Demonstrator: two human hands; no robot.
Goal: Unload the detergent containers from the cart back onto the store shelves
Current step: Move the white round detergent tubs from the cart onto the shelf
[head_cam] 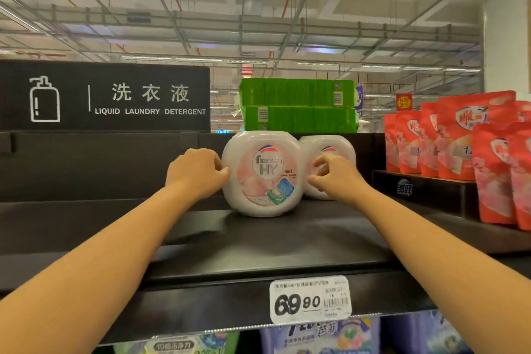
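front detergent tub upright on shelf — left hand, right hand clasp its sides, grips curled

a single view: a wide-angle camera worn on the person's head. it looks forward, roughly level, from just above the top shelf, whose surface shows. it is near: the left arm and right arm enter from the lower corners and reach the detergent capsule tub at centre frame. ceiling fills the upper part; a price tag sits bottom centre.
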